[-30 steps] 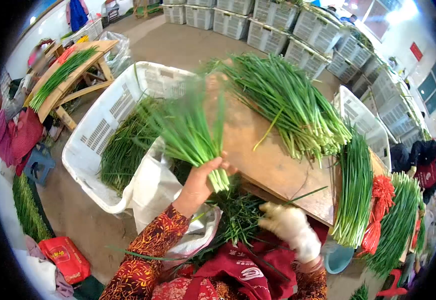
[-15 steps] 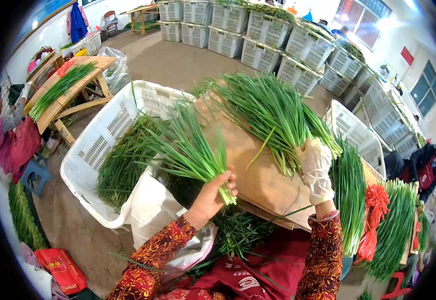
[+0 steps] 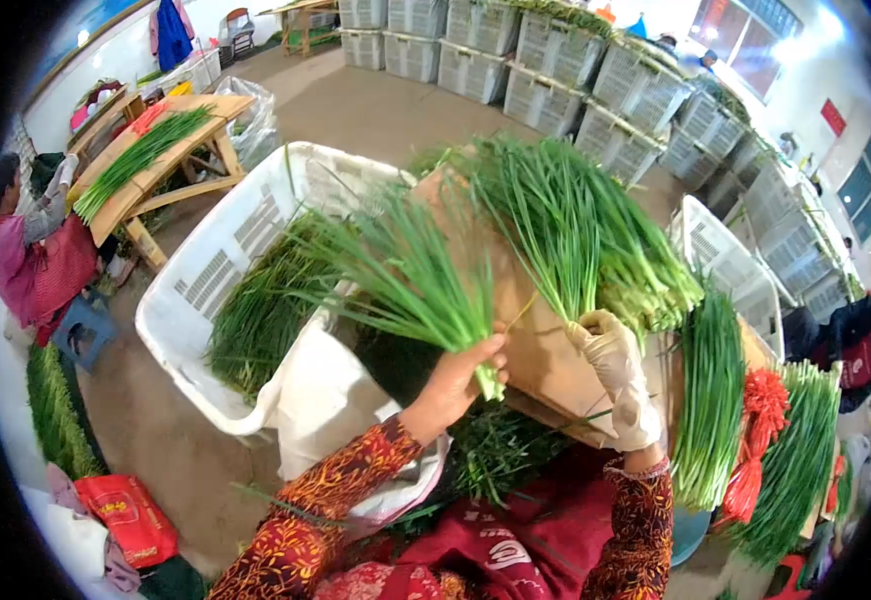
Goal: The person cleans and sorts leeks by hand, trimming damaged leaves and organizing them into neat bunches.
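Note:
My bare left hand [image 3: 456, 382] is closed around the pale stems of a bunch of green chives [image 3: 426, 275], whose leaves fan up and left. The stem ends stick out below the fingers. My gloved right hand [image 3: 618, 378] pinches the lower ends of a thinner bunch of chives [image 3: 554, 250] over the wooden board [image 3: 536, 355]. Right beside it on the board lies a larger pile of chives [image 3: 646, 275], stems toward me. The fingertips of the right hand are partly hidden by the glove's folds.
A white plastic crate [image 3: 191, 345] of loose greens stands at left, a white sack [image 3: 326, 390] over its near edge. More chives [image 3: 708, 410] and red ties [image 3: 756, 430] lie at right. Stacked crates [image 3: 546, 95] line the back. A person [image 3: 31, 240] sits at far left.
My right hand has moved slightly left and lower, drawing a thinner bunch of chives apart from the pile. The left hand with its bunch has shifted right, closer to it.

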The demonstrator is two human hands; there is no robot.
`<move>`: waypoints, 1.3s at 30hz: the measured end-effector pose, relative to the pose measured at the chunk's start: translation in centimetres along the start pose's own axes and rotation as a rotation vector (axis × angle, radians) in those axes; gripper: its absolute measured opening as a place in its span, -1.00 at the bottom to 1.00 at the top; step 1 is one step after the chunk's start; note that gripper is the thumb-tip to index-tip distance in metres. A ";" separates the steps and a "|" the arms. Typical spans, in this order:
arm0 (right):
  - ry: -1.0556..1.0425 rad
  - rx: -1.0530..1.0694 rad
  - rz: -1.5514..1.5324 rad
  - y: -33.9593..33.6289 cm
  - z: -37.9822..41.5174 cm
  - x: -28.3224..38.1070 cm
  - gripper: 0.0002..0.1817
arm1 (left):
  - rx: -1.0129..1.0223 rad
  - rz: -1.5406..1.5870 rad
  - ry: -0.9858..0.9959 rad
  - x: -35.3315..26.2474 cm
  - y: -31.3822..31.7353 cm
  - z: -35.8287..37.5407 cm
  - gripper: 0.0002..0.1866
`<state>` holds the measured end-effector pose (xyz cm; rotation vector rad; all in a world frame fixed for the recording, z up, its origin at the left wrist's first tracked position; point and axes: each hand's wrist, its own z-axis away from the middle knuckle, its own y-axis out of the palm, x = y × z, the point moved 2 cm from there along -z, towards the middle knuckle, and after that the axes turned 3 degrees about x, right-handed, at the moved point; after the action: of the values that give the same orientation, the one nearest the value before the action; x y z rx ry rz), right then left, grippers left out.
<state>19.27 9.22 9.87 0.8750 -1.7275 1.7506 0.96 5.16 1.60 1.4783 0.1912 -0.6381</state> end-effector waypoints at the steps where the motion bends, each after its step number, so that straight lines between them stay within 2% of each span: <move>1: 0.055 0.054 -0.230 1.6 0.3 -1.3 -0.78 | -0.019 -0.022 -0.005 0.2 -0.1 0.1 -0.72; 2: 0.143 0.168 -0.516 2.8 0.7 -2.1 -0.81 | -0.033 -0.043 -0.007 0.3 -0.1 -0.1 -0.72; 4: 0.148 0.228 -0.659 4.4 2.3 -1.4 -0.85 | -0.080 -0.076 -0.018 0.2 0.1 0.1 -0.73; 6: 0.252 0.271 -0.731 5.6 3.9 -1.0 -0.85 | -0.096 -0.168 -0.061 0.6 -0.2 0.2 -0.74; 8: 0.130 0.209 -0.883 6.8 4.3 -1.3 -0.84 | -0.112 -0.164 -0.069 0.6 0.0 0.5 -0.76; 12: 0.052 0.149 -0.888 6.8 3.8 -2.4 -0.85 | -0.084 -0.126 -0.065 0.6 -0.3 0.5 -0.77; 16: 0.157 0.190 -0.943 6.1 4.3 -0.5 -0.89 | -0.058 -0.120 -0.040 0.7 -0.3 0.1 -0.73; 17: 0.126 0.224 -0.813 6.0 4.5 -0.3 -0.89 | -0.029 -0.123 -0.072 0.9 -0.5 0.0 -0.71; 18: 0.127 0.226 -0.815 6.2 4.6 -0.3 -0.89 | -0.031 -0.123 -0.071 1.1 -0.6 -0.1 -0.71; 20: -0.055 0.103 -0.436 6.5 4.9 -0.1 -0.88 | -0.023 -0.152 -0.041 1.4 -0.6 -0.3 -0.71; 22: -0.084 0.072 -0.404 7.0 5.3 0.2 -0.88 | -0.014 -0.169 -0.039 1.5 -0.8 -0.1 -0.73; 25: -0.375 -0.218 -0.038 7.0 5.6 0.9 -0.91 | -0.042 -0.150 -0.053 1.3 -0.7 0.1 -0.75; 26: -0.380 -0.217 -0.038 7.3 5.5 0.9 -0.91 | -0.088 -0.133 -0.082 1.2 -0.6 0.2 -0.74; 28: -0.356 -0.263 -0.357 7.7 5.8 0.5 -0.93 | -0.136 -0.112 -0.108 1.0 -0.8 0.1 -0.74; 29: -0.258 -0.204 -0.607 8.0 6.2 0.3 -0.94 | -0.118 -0.059 -0.133 0.9 -1.2 -0.1 -0.74; 30: -0.258 -0.201 -0.607 7.7 6.4 0.3 -0.94 | -0.100 -0.009 -0.160 0.6 -1.2 -0.2 -0.75; 32: 0.087 -0.015 -1.040 7.4 6.7 -0.1 -0.88 | -0.092 -0.001 -0.131 -0.2 -1.1 0.1 -0.75; 34: 0.110 -0.042 -1.050 7.4 6.3 0.0 -0.82 | 0.019 0.045 -0.149 -0.5 -1.0 0.2 -0.75; 37: 0.237 0.135 -0.853 7.7 5.3 0.0 -0.81 | 0.001 -0.034 -0.109 -0.9 -0.2 0.7 -0.75; 39: 0.211 0.157 -0.812 8.1 4.8 -0.4 -0.80 | 0.025 -0.113 -0.021 -0.6 0.0 0.6 -0.75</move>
<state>13.78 4.12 4.11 1.1912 -0.8997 1.3520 0.26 4.73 1.94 1.4924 0.2529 -0.7492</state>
